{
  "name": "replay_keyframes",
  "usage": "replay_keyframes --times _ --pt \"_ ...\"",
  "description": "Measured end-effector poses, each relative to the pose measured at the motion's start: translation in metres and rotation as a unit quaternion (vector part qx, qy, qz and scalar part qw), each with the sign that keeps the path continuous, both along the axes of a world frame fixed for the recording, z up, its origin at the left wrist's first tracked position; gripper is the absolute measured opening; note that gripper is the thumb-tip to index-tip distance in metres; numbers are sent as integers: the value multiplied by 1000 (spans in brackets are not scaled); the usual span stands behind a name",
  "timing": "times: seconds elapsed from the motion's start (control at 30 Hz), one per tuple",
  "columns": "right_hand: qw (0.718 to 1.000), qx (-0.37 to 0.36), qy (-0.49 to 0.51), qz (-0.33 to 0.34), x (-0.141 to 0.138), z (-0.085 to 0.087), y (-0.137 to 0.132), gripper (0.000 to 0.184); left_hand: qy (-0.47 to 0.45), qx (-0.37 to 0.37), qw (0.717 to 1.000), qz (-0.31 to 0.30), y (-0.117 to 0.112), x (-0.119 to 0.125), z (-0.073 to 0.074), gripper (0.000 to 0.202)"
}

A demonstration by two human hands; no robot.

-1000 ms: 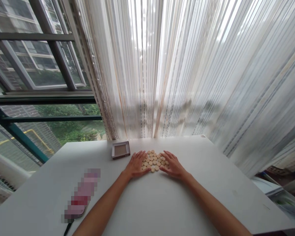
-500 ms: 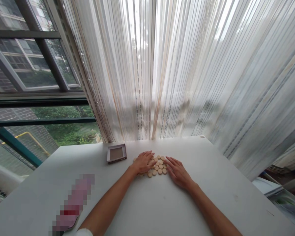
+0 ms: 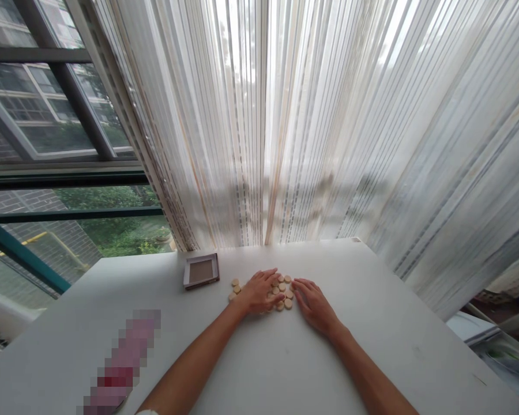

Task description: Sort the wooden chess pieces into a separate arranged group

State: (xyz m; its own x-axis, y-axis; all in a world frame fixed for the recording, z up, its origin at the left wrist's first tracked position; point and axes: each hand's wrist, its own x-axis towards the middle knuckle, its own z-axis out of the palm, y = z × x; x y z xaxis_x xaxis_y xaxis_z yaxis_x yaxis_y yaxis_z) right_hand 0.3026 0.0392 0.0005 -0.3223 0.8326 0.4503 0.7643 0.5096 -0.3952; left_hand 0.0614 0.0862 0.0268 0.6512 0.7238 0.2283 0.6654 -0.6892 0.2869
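Note:
Several small round wooden discs lie flat in a cluster on the white table. My left hand rests palm down over the left part of the cluster, its fingers stretched out and hiding some discs. A few wooden discs lie apart, left of that wrist. Along the right edge of the cluster stands my right hand, fingers extended, fingertips touching or very close to the outermost discs. Neither hand grasps a disc.
A shallow open box with a brown bottom lies behind and left of the discs. A blurred-out pink object is at the front left of the table. Striped sheer curtains hang behind the far edge, beside an open window.
My left hand has slid to the right over the discs, uncovering a few at its left. The right hand has barely moved. The view has shifted slightly.

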Motion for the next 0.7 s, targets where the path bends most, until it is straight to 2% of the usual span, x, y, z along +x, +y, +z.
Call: replay_keyframes --times 0.07,0.17,0.3,0.37,0.47,0.57,0.7 --pt "1000 1 5 0 0 2 -1 39 -4 3 1000 9 0 -10 1 68" --pt "1000 -2 1 10 1 7 -5 45 -7 5 999 43 1 -37 2 65" --pt "999 -15 -32 41 0 13 -5 68 1 -1 996 86 -5 -80 1 70" --pt "996 -26 -54 60 -4 14 0 78 7 -7 996 88 -13 -94 -1 76" --pt "990 -47 -89 94 -15 16 13 93 14 -12 996 82 -27 -98 -6 90" --pt "984 -52 -115 126 -26 18 28 106 14 -13 997 80 -35 -90 -10 102" --pt "977 -67 -132 154 -36 23 42 109 5 -13 997 73 -32 -79 -10 110"
